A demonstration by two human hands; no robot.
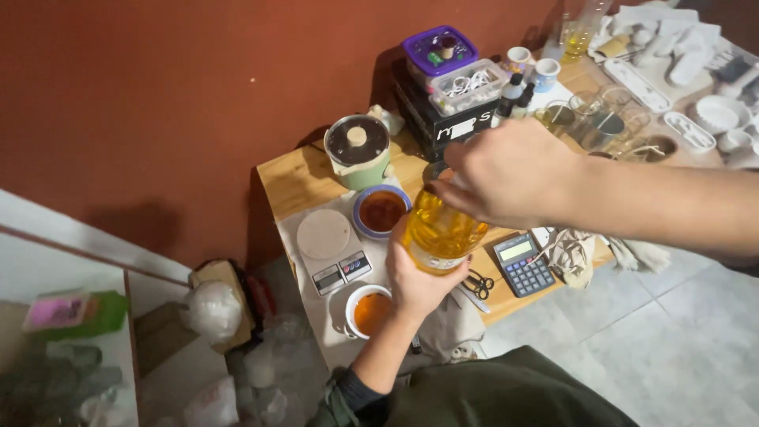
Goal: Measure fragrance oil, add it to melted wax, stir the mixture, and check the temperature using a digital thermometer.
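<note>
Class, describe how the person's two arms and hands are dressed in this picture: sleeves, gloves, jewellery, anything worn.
Both hands are bare: no gloves, and no rings or watch that the picture shows. The left hand comes from an arm with a dark sleeve pushed up near the elbow. The right hand comes from a forearm uncovered as far as the frame's edge, with no sleeve in view.

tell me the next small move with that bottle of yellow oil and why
Probably twist the top while keeping the base steady. The right hand covers the top of the oil bottle, and the left hand cups it from below, holding it upright above the table. The cap is hidden, so whether it is loosening or tightening cannot be told.
</note>
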